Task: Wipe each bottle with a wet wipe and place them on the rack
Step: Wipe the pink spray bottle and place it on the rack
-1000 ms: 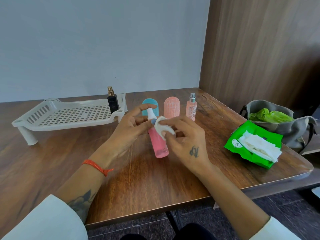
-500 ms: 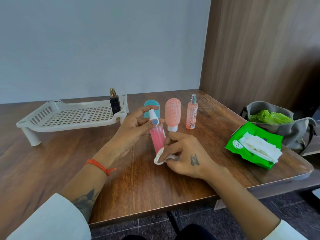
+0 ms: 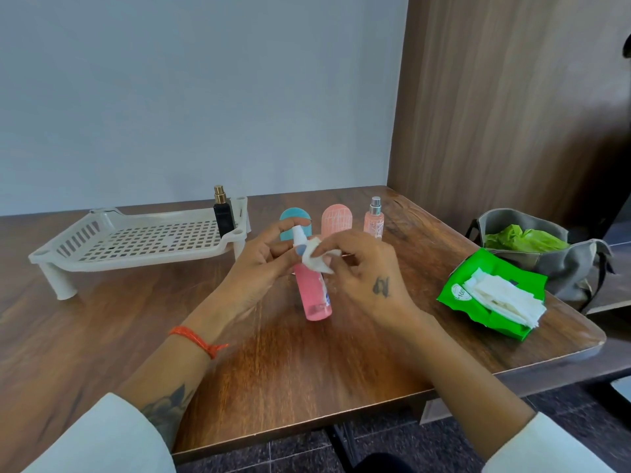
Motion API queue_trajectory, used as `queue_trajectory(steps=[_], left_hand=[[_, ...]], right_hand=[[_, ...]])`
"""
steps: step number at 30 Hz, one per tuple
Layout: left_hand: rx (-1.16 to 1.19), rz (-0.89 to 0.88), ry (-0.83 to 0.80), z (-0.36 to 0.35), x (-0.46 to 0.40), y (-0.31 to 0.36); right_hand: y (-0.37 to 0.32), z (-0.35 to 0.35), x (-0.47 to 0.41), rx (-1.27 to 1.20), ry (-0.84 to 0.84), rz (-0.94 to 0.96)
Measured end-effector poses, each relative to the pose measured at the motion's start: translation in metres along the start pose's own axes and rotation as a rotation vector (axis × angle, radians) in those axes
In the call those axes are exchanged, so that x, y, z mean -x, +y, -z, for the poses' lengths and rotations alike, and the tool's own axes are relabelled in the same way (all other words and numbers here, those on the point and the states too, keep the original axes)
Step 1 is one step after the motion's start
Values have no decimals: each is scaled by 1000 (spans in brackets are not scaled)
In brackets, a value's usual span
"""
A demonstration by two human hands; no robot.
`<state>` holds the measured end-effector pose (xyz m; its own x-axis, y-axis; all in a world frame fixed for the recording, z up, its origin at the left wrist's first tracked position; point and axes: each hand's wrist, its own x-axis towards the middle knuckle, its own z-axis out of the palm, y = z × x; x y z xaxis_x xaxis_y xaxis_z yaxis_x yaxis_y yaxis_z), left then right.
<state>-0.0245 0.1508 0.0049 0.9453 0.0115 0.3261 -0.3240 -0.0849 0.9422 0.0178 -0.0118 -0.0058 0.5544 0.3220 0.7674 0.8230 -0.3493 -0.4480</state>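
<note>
My left hand (image 3: 263, 264) pinches the white top of a pink spray bottle (image 3: 313, 295), which leans with its base on the table. My right hand (image 3: 365, 274) holds a crumpled white wet wipe (image 3: 316, 257) against the bottle's neck. Behind my hands stand a blue bottle (image 3: 290, 216), partly hidden, a pink ribbed bottle (image 3: 336, 216) and a slim pink spray bottle (image 3: 374, 220). The white slotted rack (image 3: 136, 240) sits at the left, with a black bottle with a gold cap (image 3: 222, 213) on its right end.
An open green wet-wipe pack (image 3: 491, 295) with white wipes spilling out lies near the table's right edge. Beyond it sits a grey bag (image 3: 560, 264) holding something green. A wooden wall panel (image 3: 512, 114) rises on the right.
My right hand has slid the wipe up from the bottle's base to its neck. My left hand still holds the top.
</note>
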Motion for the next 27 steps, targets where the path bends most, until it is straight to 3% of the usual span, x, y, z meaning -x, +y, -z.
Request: queue_trajectory(steps=[5,9,17,21,24,27], left_hand=[[7,4,-7,2,0,0],[13,16,-35,2,0,1],[32,23,-59,3,1,1],[48,20,-64,3,0,1],[38,24,-72,3,1,1],[45,32,-62,3,1,0]], right_hand=[[2,-11,1,-11,5,61],[2,-14,5,-85,57,-7],[7,-16,8,-146,10,-204],[6,-15,10,-27,227,-10],[2,-18,15,1,186,126],[0,-18,15,-4,142,143]])
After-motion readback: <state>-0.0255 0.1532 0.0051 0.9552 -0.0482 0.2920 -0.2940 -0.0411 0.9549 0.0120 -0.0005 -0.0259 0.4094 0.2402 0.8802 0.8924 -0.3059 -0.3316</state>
